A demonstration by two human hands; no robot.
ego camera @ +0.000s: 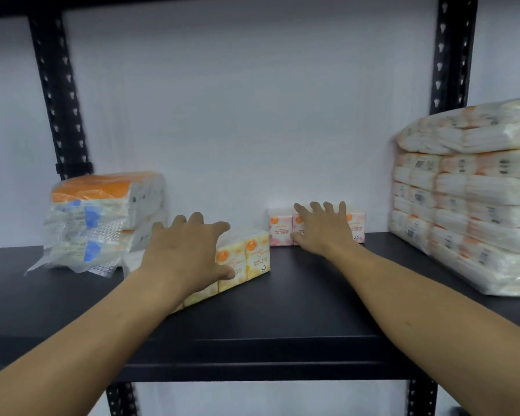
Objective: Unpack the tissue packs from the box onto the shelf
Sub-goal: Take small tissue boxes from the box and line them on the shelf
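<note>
A yellow pack of mini tissues (252, 259) lies at an angle on the black shelf (282, 310), left of the middle. My left hand (186, 250) grips it from above, fingers over its top and thumb on its front face. A pink pack of mini tissues (279, 228) stands against the white back wall. My right hand (324, 229) holds that pink pack, fingers spread over its top and thumb low on its front. The box is out of view.
A tall stack of large tissue bundles (469, 199) fills the shelf's right end. Two wrapped bundles with orange and blue print (102, 217) lie at the left. Black perforated uprights (57, 91) frame the bay.
</note>
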